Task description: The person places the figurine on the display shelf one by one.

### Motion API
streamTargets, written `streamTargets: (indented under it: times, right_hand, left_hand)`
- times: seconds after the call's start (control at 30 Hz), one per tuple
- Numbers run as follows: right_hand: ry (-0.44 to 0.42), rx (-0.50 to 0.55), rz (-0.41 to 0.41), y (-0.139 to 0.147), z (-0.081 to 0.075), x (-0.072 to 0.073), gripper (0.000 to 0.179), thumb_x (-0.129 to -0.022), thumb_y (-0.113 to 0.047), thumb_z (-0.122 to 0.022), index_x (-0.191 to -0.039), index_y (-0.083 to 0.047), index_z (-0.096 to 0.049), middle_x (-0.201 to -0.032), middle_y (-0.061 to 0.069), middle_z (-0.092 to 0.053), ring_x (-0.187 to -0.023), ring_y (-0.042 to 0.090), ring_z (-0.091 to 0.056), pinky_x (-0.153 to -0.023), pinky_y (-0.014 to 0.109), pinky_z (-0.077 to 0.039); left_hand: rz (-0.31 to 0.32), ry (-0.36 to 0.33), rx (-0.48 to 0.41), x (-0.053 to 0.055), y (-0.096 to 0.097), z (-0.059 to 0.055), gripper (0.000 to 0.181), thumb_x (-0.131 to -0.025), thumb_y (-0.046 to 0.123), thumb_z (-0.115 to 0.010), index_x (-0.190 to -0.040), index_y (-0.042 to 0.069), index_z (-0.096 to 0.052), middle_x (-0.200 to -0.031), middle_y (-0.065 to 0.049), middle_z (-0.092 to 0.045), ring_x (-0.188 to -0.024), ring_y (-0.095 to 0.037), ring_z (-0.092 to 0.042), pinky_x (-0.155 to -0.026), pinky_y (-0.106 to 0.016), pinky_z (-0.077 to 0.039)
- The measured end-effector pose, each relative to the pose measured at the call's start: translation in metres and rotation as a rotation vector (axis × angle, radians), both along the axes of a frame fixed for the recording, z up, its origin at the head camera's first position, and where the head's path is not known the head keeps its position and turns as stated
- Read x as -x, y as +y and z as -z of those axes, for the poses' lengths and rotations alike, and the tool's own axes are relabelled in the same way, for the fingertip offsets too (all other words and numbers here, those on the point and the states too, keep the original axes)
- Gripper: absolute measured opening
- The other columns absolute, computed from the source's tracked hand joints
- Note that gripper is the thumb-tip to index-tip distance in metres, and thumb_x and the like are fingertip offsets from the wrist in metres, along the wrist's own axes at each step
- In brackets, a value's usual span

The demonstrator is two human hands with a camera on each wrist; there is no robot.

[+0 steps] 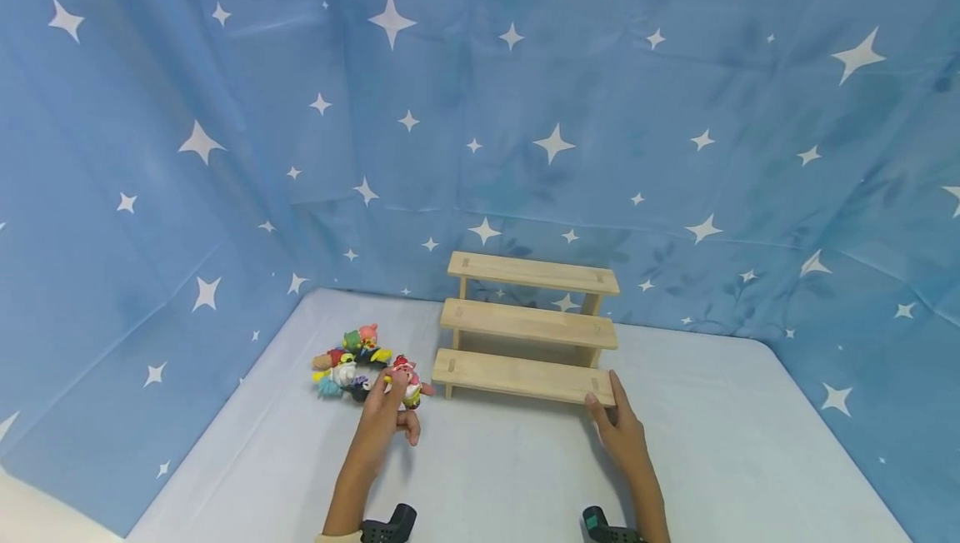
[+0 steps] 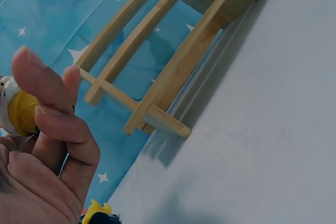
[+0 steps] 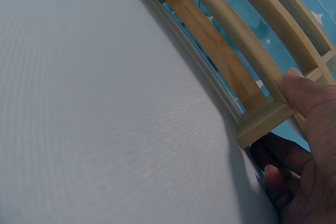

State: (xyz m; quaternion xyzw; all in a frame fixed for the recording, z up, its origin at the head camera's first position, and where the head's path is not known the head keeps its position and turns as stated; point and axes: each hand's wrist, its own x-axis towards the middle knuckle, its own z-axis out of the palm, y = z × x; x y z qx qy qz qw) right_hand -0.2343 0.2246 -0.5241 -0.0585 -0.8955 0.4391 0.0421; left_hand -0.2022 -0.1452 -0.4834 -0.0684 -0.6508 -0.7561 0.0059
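My left hand (image 1: 380, 420) pinches a small toy figurine (image 1: 408, 378) with red, pink and white parts, held beside the left end of a three-step wooden shelf (image 1: 495, 373). In the left wrist view the figurine (image 2: 22, 113) shows yellow and white, partly hidden behind the fingers. At the shelf's other end, my right hand (image 1: 622, 435) grips the front corner of the lowest step. The right wrist view shows the thumb against the step's edge, with the other fingers by the shelf's end support (image 3: 262, 121).
Several colourful figurines (image 1: 343, 372) lie in a cluster left of the left hand. A white-covered table (image 1: 510, 476) carries everything. Behind it and at the sides hangs a blue curtain (image 1: 525, 77) with white stars, close to the shelf's back.
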Motion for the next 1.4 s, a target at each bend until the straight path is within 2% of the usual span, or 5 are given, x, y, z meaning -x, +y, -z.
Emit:
streamTargets:
  times: [0.2,0.47,0.8,1.1,1.4]
  right_hand:
    - [0.002,0.011,0.001,0.002,0.0,0.0,0.081,-0.099,-0.055,-0.044,-0.158,-0.013,-0.007,-0.161,0.022,-0.013,-0.147,0.045,-0.015,-0.117,0.06,-0.016]
    - [0.026,0.012,0.008,0.0,0.002,0.0,0.08,-0.099,-0.052,-0.045,-0.158,-0.01,-0.01,-0.161,0.022,-0.015,-0.147,0.045,-0.017,-0.117,0.059,-0.017]
    - [0.029,0.014,0.018,0.0,0.001,0.0,0.081,-0.099,-0.054,-0.046,-0.158,-0.01,-0.011,-0.161,0.021,-0.016,-0.147,0.043,-0.017,-0.118,0.057,-0.018]
    - [0.028,0.026,0.015,0.0,0.006,-0.002,0.081,-0.099,-0.053,-0.046,-0.158,-0.011,-0.012,-0.16,0.021,-0.017,-0.147,0.044,-0.019,-0.117,0.057,-0.019]
    - [0.029,0.023,0.021,0.001,0.003,-0.003,0.081,-0.098,-0.055,-0.046,-0.157,-0.01,-0.012,-0.161,0.02,-0.017,-0.147,0.043,-0.019,-0.117,0.057,-0.02]
  left_hand:
    - [0.056,0.004,0.02,0.003,0.012,0.002,0.042,-0.101,0.023,-0.054,-0.134,0.005,-0.035,-0.101,-0.004,-0.071,-0.045,-0.008,-0.05,-0.046,-0.022,-0.045]
    - [0.164,0.0,0.09,0.007,0.029,0.003,0.054,-0.102,0.024,-0.053,-0.142,0.003,-0.022,-0.111,-0.019,-0.071,-0.046,-0.007,-0.053,-0.049,-0.022,-0.048]
    - [0.231,0.023,0.168,0.011,0.054,0.004,0.034,-0.098,0.024,-0.061,-0.122,0.004,-0.047,-0.108,-0.016,-0.073,-0.062,-0.005,-0.045,-0.059,-0.022,-0.042]
    - [0.224,0.005,0.116,0.015,0.081,0.005,0.049,-0.09,0.016,-0.071,-0.132,0.006,-0.049,-0.113,-0.01,-0.055,-0.09,-0.017,-0.066,-0.08,-0.035,-0.057]
    - [0.131,0.077,0.161,0.041,0.102,-0.012,0.043,-0.086,0.014,-0.075,-0.124,0.002,-0.057,-0.102,-0.012,-0.062,-0.078,-0.018,-0.069,-0.072,-0.029,-0.058]
